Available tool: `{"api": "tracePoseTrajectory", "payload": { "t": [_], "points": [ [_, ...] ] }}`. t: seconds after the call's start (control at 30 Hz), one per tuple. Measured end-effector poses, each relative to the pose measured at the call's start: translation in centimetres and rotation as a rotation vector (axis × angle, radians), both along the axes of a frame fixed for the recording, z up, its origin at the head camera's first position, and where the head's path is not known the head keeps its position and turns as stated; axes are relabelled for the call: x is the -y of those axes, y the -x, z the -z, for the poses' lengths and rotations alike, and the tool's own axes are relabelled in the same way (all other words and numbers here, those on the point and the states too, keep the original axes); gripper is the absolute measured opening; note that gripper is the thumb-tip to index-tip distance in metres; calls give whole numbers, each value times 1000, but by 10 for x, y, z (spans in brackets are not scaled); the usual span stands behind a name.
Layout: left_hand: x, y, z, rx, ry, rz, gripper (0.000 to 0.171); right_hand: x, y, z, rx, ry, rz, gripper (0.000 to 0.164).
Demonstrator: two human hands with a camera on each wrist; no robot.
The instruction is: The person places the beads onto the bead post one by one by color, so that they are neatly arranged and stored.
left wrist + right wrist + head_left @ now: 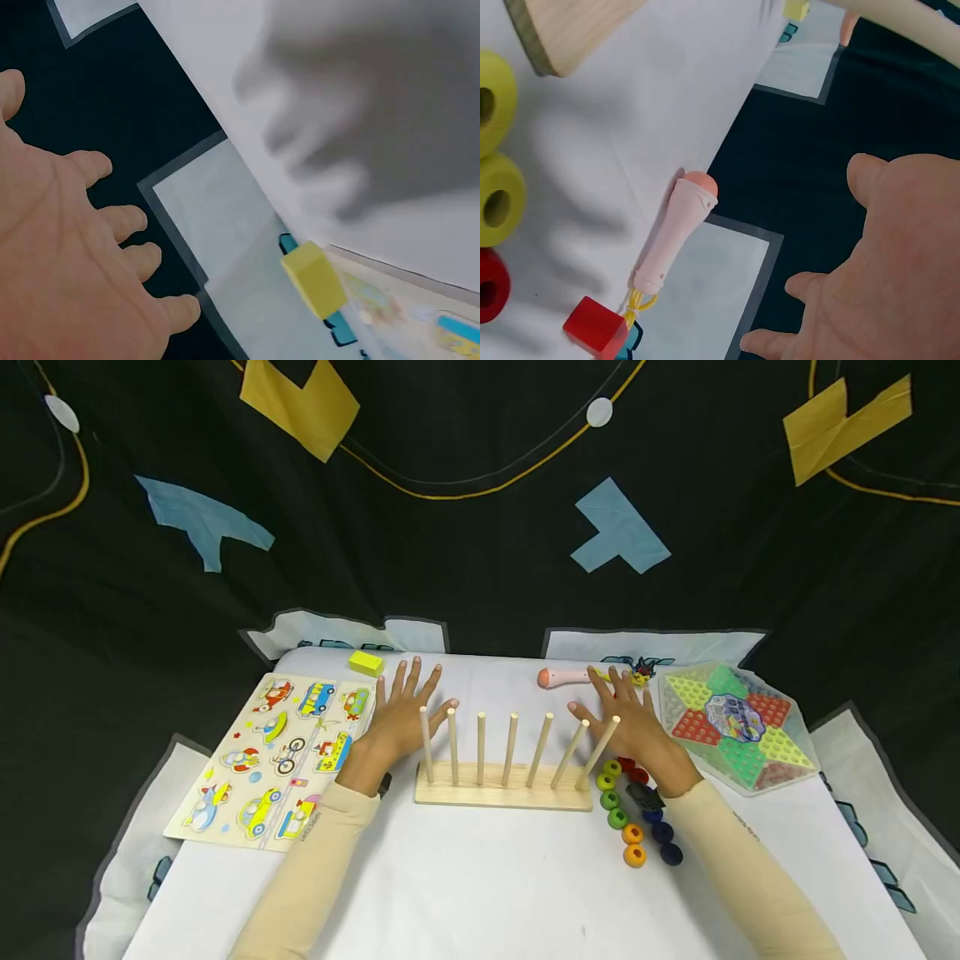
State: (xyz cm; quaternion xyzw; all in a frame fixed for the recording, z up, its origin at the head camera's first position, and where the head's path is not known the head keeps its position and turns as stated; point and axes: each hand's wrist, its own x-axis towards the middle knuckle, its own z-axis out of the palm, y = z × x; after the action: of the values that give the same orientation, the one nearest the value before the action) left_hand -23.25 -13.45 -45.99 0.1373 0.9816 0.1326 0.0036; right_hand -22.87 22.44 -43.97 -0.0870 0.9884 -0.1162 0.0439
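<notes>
Both hands, the left hand point(401, 718) and the right hand point(633, 718), are raised over the desk point(465, 877) with fingers spread, grasping nothing. Between them, toward the wearer from the fingertips, stands the wooden peg stand point(487, 787); its long axis runs left to right and seven pegs rise from its base. Neither hand is clearly nearer to it. The ring-shaped beads point(634, 856) lie just beyond its right end, in two rows beside and below the right wrist, so the right hand is the nearer one to them. Outward lie a picture board point(255, 760) and yellow block point(367, 662) at left, a pink toy point(562, 677) beyond the right fingers, and a star-patterned box point(742, 760) at far right. The right wrist and its dark device point(643, 794) hide some beads. The right wrist view cuts off the stand; whether the red block point(596, 326) there joins the toy's cord cannot be told.
</notes>
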Motion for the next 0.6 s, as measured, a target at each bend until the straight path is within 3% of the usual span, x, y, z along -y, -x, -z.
{"api": "tracePoseTrajectory", "payload": {
  "t": [0.1, 0.23, 0.4, 0.5, 0.6],
  "points": [
    [7, -2, 1, 25, -42, 16, 75, -5, -4, -5, 5, 21, -10, 84],
    [19, -9, 2, 93, -244, 29, 72, -16, -13, -10, 0, 47, -5, 81],
    [36, -36, 12, 217, -541, -6, 54, -43, -39, -19, 64, 190, 51, 77],
    [41, -54, 25, 273, -623, -12, 43, -63, -60, -23, 111, 303, 91, 75],
    [41, -68, 37, 292, -649, -1, 42, -80, -80, -21, 103, 385, 114, 73]
  ]
}}
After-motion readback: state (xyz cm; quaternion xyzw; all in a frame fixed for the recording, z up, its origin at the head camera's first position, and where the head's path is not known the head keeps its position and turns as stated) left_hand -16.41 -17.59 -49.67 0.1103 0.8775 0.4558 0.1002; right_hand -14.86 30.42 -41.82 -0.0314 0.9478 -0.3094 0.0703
